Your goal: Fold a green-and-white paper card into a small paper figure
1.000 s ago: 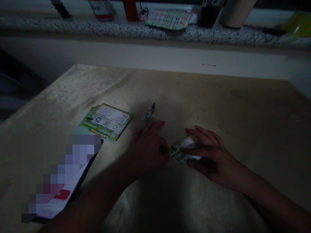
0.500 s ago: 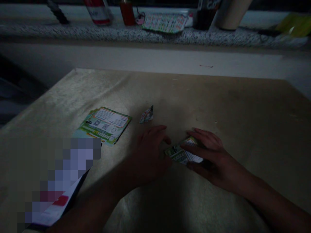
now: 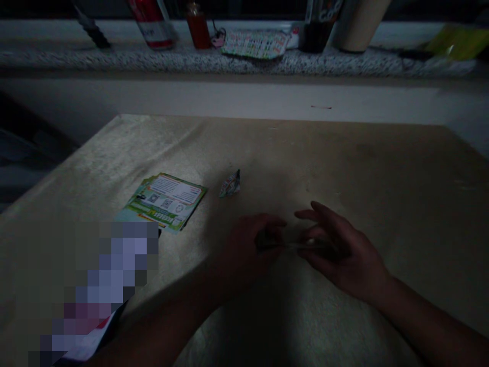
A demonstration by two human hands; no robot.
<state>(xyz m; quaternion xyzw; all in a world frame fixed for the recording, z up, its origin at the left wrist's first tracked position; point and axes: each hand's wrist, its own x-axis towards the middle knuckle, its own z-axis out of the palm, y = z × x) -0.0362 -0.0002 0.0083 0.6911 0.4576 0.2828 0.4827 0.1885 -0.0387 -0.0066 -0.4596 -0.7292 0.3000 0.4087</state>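
head | close above table (image 3: 344,163) | facing forward, down | reaches windowsill (image 3: 191,63)

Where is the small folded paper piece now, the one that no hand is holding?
In the head view, the small folded paper piece lies on the table, just right of the stack of green leaflets, beyond the left hand.

I pinch a thin paper (image 3: 292,245) between my left hand (image 3: 252,244) and my right hand (image 3: 346,250), and I see it almost from its edge. My hands are to the right of the paper pile (image 3: 170,199), and a bit nearer to me. The pile is green and white. A little folded paper (image 3: 231,184) sits just to its right. A flat thing (image 3: 86,349), mostly hidden by blurry squares, lies on the near side of the pile. Far behind the pile, a red and white can (image 3: 153,28) stands on a speckled ledge (image 3: 183,63).
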